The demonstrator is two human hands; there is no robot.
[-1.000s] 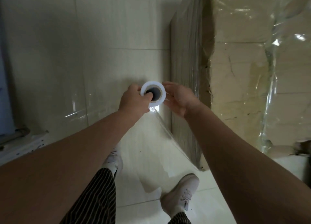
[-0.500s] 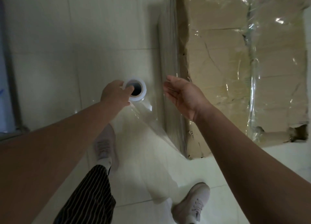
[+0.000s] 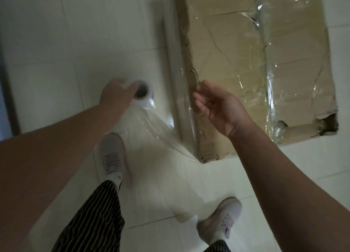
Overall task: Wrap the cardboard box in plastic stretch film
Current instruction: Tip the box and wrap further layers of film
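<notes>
1. Brown cardboard box lies flat on the pale tiled floor, to the R of both hands; creased, torn at its near R corner; clear film already over its top in wrinkled bands and in layers down its L side.
2. Upright film roll, seen end-on w/ the dark core hole up; it sits L of the box and apart from it, a strip of floor between.
3. L hand is blurred; fingers curled over the roll's top end, gripping it; 1 digit reaches the rim of the core hole.
4. Stretch film sheet runs from the roll down and R to the box's near L corner, fanning wide and see-through; so the grip sits off to the L of that corner, well apart from the cardboard itself.
5. R hand holds nothing; fingers loose and slightly bent, palm turned toward the L; it hangs over the box's L edge; can't tell if the fingertips touch the film there.
6. 2 pale shoes at the bottom: L shoe just beside the sheet's lower edge, R shoe nearer the camera; striped trousers above the L leg.
</notes>
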